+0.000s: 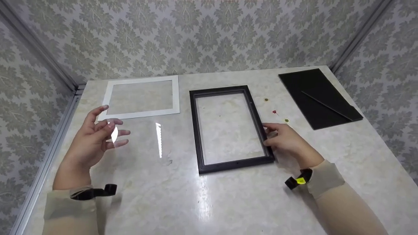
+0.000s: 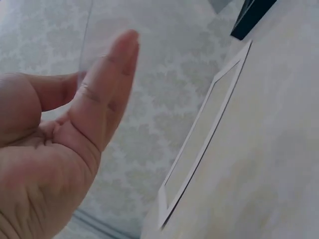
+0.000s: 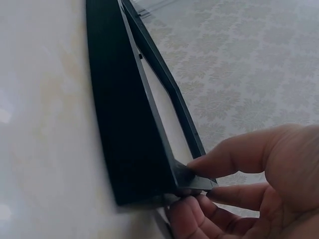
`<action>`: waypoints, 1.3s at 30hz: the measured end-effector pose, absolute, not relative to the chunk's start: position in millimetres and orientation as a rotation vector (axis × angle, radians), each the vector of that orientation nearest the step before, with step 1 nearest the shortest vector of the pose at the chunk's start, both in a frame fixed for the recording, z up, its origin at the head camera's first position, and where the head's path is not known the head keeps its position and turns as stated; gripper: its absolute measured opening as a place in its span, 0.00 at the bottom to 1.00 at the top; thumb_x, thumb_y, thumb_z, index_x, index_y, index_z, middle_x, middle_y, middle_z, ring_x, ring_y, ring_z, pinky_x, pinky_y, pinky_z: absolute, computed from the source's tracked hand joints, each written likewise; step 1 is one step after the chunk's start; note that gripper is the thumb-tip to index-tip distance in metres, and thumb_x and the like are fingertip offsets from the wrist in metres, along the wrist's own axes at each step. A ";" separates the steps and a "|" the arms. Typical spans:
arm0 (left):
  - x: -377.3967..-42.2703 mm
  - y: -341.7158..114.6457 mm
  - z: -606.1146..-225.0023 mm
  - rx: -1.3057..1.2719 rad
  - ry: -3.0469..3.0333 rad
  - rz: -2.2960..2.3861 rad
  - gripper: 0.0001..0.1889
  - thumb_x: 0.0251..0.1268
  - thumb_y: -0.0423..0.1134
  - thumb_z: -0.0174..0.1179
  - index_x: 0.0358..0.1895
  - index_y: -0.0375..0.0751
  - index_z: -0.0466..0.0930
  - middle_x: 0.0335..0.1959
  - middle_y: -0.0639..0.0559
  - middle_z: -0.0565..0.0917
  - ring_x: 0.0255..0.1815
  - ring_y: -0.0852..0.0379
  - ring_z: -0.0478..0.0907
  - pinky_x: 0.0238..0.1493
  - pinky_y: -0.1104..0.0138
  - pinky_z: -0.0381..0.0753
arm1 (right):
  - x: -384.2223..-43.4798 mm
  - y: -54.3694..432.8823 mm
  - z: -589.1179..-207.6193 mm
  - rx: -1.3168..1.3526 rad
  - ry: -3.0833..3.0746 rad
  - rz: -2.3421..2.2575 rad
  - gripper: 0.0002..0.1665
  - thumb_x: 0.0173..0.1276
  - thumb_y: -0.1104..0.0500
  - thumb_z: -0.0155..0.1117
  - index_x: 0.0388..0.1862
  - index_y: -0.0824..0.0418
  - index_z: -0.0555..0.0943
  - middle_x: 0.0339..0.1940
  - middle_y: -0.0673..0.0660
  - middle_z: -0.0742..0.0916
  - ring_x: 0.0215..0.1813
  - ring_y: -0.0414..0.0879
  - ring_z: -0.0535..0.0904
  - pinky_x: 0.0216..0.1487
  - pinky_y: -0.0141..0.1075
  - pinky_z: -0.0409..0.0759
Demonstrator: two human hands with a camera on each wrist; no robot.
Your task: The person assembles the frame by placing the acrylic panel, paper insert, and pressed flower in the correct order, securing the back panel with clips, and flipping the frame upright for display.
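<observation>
My left hand (image 1: 89, 140) is raised at the left, pinching a thin clear sheet (image 2: 102, 27) between thumb and fingers. The fingers behind the sheet show through it, and its far outline is hard to make out. A bright glare lies on the sheet (image 1: 114, 133) by the thumb. With thumb and fingertips, my right hand (image 1: 287, 140) grips the right side of a black picture frame (image 1: 195, 130) near its lower corner. In the right wrist view the frame (image 3: 127, 114) is seen from its edge, with the fingers at one corner.
A white mat border (image 1: 175, 96) lies at the back left of the marbled table (image 1: 147, 195). At the back right is a black backing board (image 1: 300, 98) crossed by a thin dark stand leg (image 1: 326, 106). Small colored bits (image 1: 274, 112) lie between frame and board. Patterned walls enclose the table.
</observation>
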State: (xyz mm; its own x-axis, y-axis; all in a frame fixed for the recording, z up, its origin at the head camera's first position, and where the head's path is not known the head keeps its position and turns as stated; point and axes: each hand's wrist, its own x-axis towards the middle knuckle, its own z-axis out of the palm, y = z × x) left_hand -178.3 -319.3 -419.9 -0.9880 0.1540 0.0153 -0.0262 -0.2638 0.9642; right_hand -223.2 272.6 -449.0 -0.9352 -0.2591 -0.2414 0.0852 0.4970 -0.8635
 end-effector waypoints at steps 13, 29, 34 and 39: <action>-182.3 -286.4 -408.4 0.027 1.785 2.564 0.28 0.91 0.42 0.57 0.85 0.61 0.62 0.57 0.54 0.86 0.49 0.56 0.95 0.34 0.60 0.97 | -223.4 273.2 -445.4 -0.184 2.438 -1.337 0.51 0.68 0.71 0.70 0.90 0.70 0.65 0.66 0.71 0.83 0.46 0.42 0.83 0.37 0.32 0.86; -196.9 -239.3 -406.2 -0.067 1.882 2.527 0.27 0.90 0.37 0.59 0.83 0.55 0.64 0.54 0.55 0.84 0.48 0.58 0.94 0.29 0.61 0.95 | -223.3 275.1 -443.7 -0.190 2.462 -1.273 0.50 0.71 0.69 0.71 0.90 0.69 0.65 0.66 0.71 0.84 0.49 0.45 0.84 0.37 0.34 0.89; -205.8 -221.4 -408.2 -0.079 1.924 2.483 0.29 0.91 0.34 0.56 0.86 0.54 0.60 0.55 0.54 0.81 0.48 0.60 0.94 0.29 0.63 0.95 | -223.6 275.6 -444.9 -0.196 2.441 -1.294 0.50 0.71 0.70 0.71 0.90 0.70 0.65 0.63 0.69 0.85 0.47 0.42 0.84 0.37 0.33 0.89; -211.4 -200.6 -405.5 -0.055 1.948 2.460 0.30 0.92 0.32 0.53 0.88 0.53 0.58 0.54 0.55 0.80 0.48 0.61 0.93 0.30 0.64 0.95 | -224.2 275.6 -445.1 -0.218 2.434 -1.313 0.50 0.71 0.70 0.71 0.90 0.71 0.64 0.64 0.70 0.85 0.48 0.43 0.84 0.37 0.33 0.89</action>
